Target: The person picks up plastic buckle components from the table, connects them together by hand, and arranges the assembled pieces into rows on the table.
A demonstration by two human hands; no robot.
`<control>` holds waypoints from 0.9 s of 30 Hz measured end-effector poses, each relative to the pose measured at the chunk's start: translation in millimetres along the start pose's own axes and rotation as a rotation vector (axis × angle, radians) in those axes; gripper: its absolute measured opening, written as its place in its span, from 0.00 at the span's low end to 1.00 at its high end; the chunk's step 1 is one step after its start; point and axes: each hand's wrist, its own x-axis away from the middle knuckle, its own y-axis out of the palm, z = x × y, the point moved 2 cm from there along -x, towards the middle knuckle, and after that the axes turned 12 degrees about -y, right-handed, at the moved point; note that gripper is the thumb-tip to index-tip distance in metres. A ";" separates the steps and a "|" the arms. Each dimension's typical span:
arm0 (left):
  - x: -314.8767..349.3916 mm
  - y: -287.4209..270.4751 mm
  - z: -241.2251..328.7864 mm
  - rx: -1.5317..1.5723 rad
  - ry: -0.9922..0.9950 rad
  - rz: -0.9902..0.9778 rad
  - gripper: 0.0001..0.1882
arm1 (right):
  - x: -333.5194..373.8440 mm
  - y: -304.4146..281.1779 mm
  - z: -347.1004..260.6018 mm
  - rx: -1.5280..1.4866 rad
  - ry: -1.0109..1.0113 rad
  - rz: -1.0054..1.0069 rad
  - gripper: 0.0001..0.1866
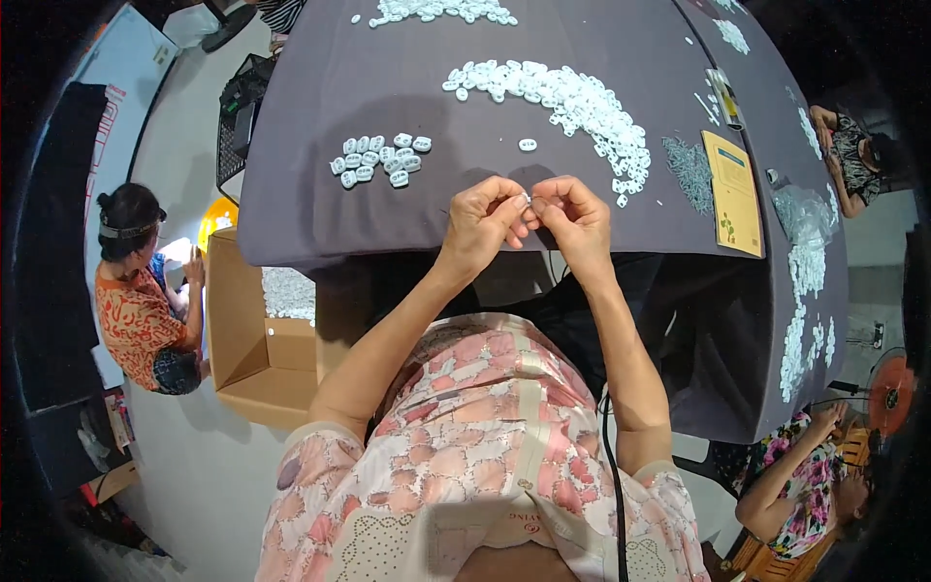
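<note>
Two hands meet at the near edge of the grey table point(291, 199), the left hand point(480, 221) and the right hand point(580, 221) with their fingertips almost together. A tiny white piece point(529, 199) shows between them, pinched by the left thumb and index finger; it is mostly covered, so its shape is hard to make out. The right fingers are bent close against it, but whether they also grip something, I cannot tell. Just beyond the hands, one tag point(527, 145) lies alone. To its left is a loose group point(370, 159) of tags, with dark marks too small to make out. A curved heap point(582, 102) spreads to the right, its pieces partly hiding one another, while a farther heap point(446, 10) is cut off by the upper edge. Thin grey pins point(687, 173) blend into a tangle beside a yellow card point(732, 199). The carton point(228, 301) is partly covered by the table.
</note>
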 end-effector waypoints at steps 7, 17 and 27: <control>0.8 -0.3 0.9 -0.079 -0.042 0.007 0.05 | -2.3 -4.9 1.4 0.073 0.020 -0.062 0.07; -0.3 0.2 -6.2 -0.126 -0.031 0.031 0.05 | -10.0 -7.6 -10.0 0.390 -0.117 -0.215 0.09; -6.4 -2.3 -5.2 0.014 -0.078 0.052 0.06 | -5.8 -6.0 1.8 0.155 -0.038 -0.057 0.08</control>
